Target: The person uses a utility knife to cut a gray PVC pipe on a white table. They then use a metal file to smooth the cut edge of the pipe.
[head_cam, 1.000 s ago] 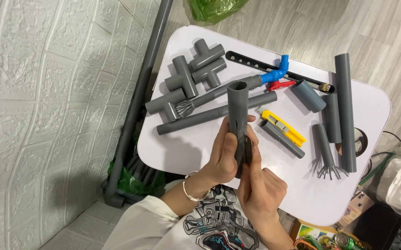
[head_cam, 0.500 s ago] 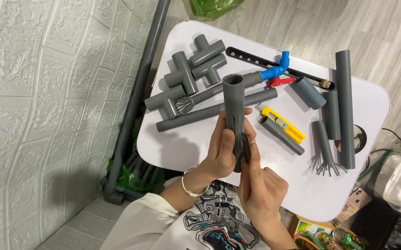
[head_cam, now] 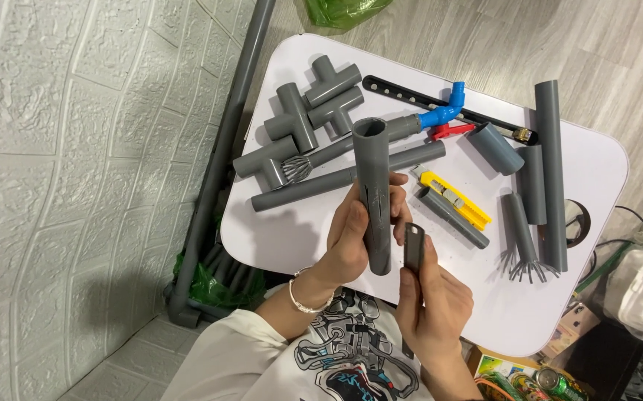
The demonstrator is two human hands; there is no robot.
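My left hand (head_cam: 349,238) grips a short grey plastic pipe (head_cam: 374,186), held upright over the white table (head_cam: 596,171) with its open end toward me; a lengthwise slit shows in its wall. My right hand (head_cam: 432,297) holds a thin dark flat blade (head_cam: 413,249) just to the right of the pipe's lower end, apart from it. A bracelet sits on my left wrist.
On the table lie several grey tee fittings (head_cam: 299,119), long grey pipes (head_cam: 551,171), pipes with splayed cut ends (head_cam: 522,238), a yellow utility knife (head_cam: 455,199), a blue elbow fitting (head_cam: 444,111) and a black perforated strip (head_cam: 410,95). A grey pole (head_cam: 221,156) leans by the wall at left.
My right hand has come off the pipe and drawn the dark blade out to the right of it. The pipe stays upright in my left hand.
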